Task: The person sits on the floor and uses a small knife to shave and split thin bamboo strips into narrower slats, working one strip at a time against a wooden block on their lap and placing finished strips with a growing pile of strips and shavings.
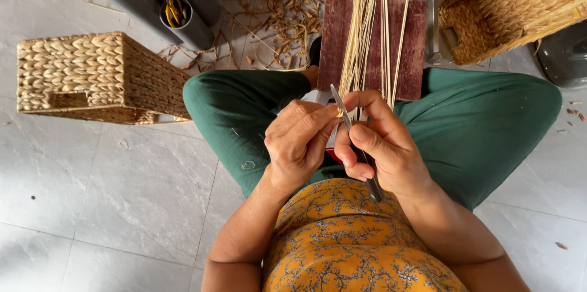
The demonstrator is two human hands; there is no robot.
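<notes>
Grey tiles below — right hand (382,145) grips knife (342,108), left hand (299,139) pinches reed strips (361,35), contact hidden.

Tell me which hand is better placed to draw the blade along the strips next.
Probably the right hand: it grips the knife, blade angled up against the bundle of thin strips. The left hand pinches the strips beside the blade, steadying them.

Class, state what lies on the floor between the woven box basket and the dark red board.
In the head view: the green-trousered knee and scattered dry shavings lie between woven box basket and dark red board.
</notes>
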